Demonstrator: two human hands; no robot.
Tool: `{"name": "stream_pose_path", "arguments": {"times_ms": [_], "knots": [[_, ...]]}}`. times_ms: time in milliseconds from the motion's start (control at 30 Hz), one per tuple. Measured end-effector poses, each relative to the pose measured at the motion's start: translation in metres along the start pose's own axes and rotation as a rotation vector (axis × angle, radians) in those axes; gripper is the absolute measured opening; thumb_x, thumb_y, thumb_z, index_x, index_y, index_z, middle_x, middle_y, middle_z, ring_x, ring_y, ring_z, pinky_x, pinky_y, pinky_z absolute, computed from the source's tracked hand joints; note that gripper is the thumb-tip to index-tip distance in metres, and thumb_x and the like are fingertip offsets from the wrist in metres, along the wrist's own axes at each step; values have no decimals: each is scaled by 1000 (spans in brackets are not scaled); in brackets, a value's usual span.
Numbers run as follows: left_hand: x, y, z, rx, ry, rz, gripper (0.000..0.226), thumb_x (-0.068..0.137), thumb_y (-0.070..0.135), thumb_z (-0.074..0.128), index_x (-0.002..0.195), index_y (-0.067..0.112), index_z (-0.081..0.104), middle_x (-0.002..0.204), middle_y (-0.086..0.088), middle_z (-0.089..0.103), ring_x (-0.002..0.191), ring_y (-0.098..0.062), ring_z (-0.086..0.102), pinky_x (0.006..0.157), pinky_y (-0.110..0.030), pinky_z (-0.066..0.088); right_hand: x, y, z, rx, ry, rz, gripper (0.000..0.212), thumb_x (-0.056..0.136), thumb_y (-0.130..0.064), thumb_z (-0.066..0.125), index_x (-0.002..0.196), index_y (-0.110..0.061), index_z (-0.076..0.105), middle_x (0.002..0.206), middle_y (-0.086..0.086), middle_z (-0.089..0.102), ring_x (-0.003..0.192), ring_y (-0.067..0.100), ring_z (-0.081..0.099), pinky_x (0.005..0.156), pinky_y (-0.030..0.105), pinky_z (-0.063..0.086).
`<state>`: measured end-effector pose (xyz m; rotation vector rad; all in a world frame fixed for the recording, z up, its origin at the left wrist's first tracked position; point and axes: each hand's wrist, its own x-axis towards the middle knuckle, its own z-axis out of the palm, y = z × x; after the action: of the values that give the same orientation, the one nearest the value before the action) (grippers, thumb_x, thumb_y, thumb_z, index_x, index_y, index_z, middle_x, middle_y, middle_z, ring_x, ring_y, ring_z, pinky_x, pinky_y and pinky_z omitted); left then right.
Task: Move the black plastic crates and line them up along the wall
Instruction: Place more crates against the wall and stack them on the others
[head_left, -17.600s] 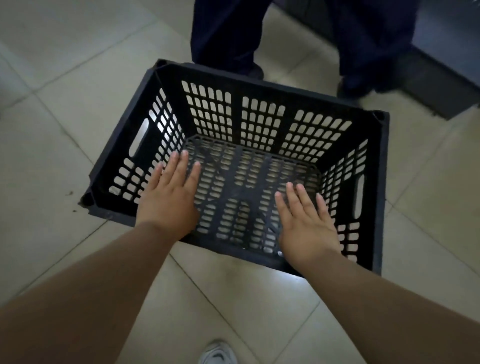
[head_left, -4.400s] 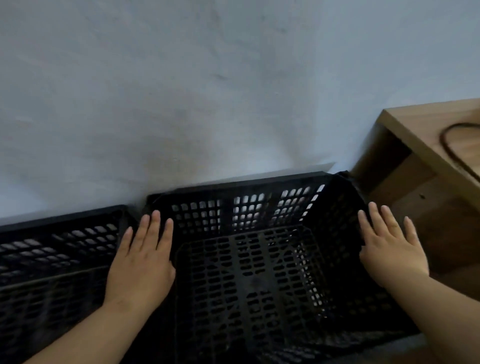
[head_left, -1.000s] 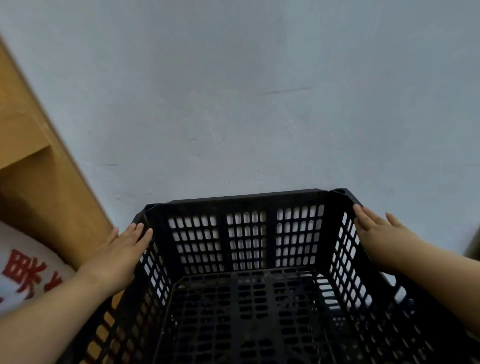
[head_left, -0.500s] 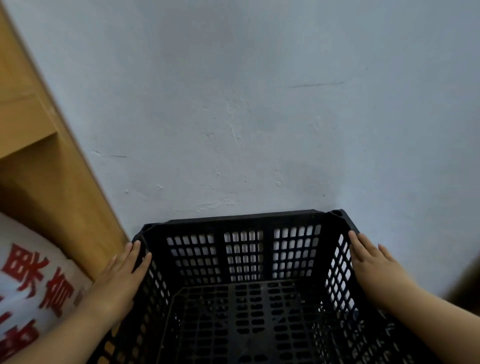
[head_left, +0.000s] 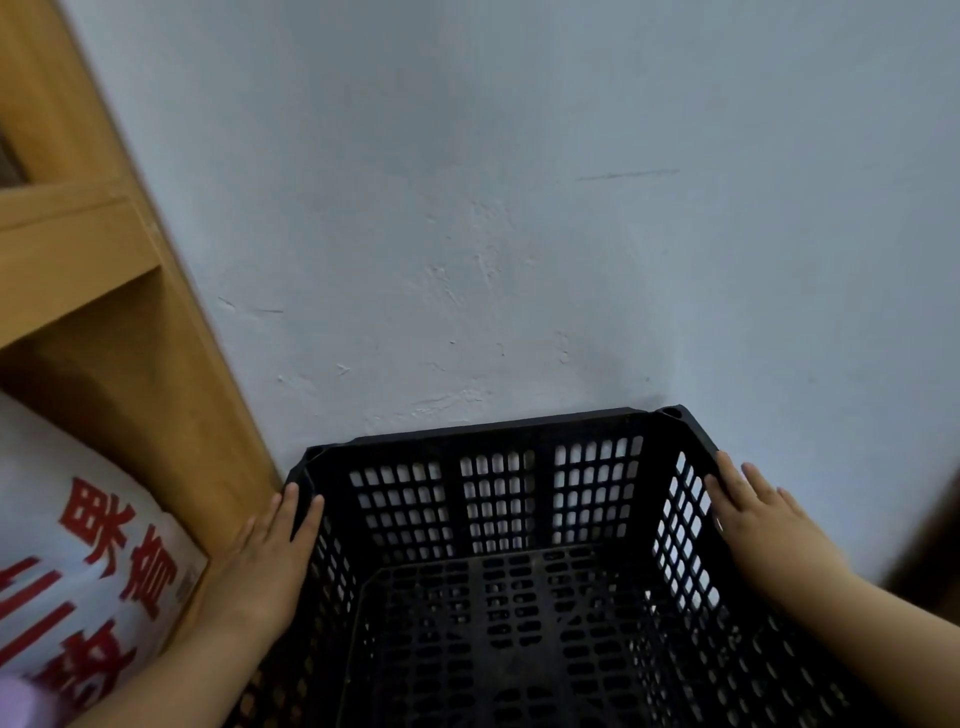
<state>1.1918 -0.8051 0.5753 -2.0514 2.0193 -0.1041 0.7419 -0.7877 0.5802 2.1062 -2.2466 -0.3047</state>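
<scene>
Resting flat against the outer sides of a black plastic crate (head_left: 498, 571), both hands pressed on it from opposite ends. The left hand (head_left: 265, 566) lay along the crate's left wall near the far corner, its fingers (head_left: 288, 506) straight and held together, not curled around anything. The right hand (head_left: 758, 519) lay on the right wall just below the rim, its fingers (head_left: 727, 475) extended and only slightly spread, likewise clamping nothing.

The crate stood upright with its open top facing the camera, its slotted walls and gridded floor in plain sight and nothing inside. Its far long side sat close against the pale blue-grey wall (head_left: 519, 234); whether the two actually touched could not be told. The left far corner of the crate came just beside a wooden shelf unit (head_left: 130, 332) that ran up along the wall. On the lower level of that unit, to the left of the left forearm, lay a white sack (head_left: 93, 561) printed with large red characters.
</scene>
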Motion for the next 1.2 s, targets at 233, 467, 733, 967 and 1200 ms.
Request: {"name": "stream_pose_path", "arguments": {"times_ms": [233,467,733,967,1200], "knots": [[0,-7,7,-28,12,10,103,82,-4,56,142,15,-26,151,-15,-30,144,-25,-14,118,-33,-1,-4,-3,3,64,-27,22,61,97,-9,29,149,-8,-3,156,16,-21,146,31,-6,119,40,11],[0,-7,7,-11,2,13,100,83,-4,54,143,14,-23,153,-16,-26,144,-27,-14,118,-35,2,-10,-5,4,89,0,35,61,97,-8,29,150,-7,-2,156,16,-20,146,31,-6,120,40,11],[2,-6,5,-29,-19,37,93,84,-9,46,144,12,-22,152,-19,-26,144,-30,-15,119,-36,2,-11,-7,5,100,17,40,66,96,-8,34,149,-9,-4,156,13,-22,146,30,-8,120,43,7],[1,-5,6,-18,-6,26,91,86,-6,46,145,13,-20,153,-18,-26,144,-29,-15,119,-35,3,-10,-5,9,98,9,32,77,93,-13,48,149,-8,-5,155,14,-23,146,32,-8,120,42,8],[-3,0,-2,-30,-25,11,91,88,-2,47,145,14,-22,152,-16,-28,144,-28,-15,117,-35,6,-7,-5,10,73,4,34,69,95,-9,39,150,-8,-4,155,15,-23,146,34,-8,120,43,10]]}}
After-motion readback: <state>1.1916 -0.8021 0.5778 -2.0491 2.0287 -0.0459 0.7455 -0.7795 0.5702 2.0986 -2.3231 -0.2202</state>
